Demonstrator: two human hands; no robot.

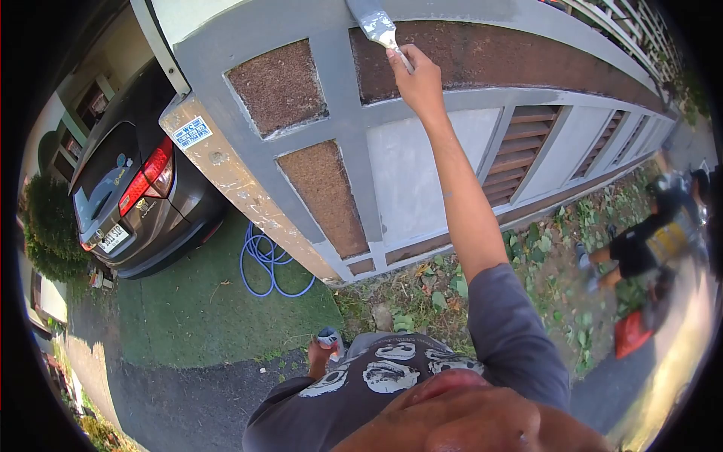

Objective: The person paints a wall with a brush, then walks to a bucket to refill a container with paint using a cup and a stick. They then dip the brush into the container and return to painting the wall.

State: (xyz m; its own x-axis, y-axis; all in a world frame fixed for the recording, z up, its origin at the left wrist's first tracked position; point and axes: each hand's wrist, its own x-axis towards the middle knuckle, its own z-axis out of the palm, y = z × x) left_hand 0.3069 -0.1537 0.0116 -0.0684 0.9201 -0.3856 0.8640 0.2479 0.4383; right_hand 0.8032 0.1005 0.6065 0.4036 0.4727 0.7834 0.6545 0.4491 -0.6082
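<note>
My right hand (422, 79) is raised on an outstretched arm, with its fingers closed round the pale handle of a paintbrush (374, 22). The brush is wide, with grey paint on it, and its bristle end lies against or just over the grey top band of the wall (335, 71). Below the band is a rough brown panel (482, 56). Low by my body, my left hand (319, 355) is closed round a small container (329, 339) with grey-blue and white on it. Its contents are too small to make out.
A dark car (151, 173) is parked left of the wall. A blue hose (263, 264) lies coiled on green ground by the wall's corner. Leafy plants (520, 252) grow along the wall's foot. Another person (640, 233) is at the right, near a red object (631, 335).
</note>
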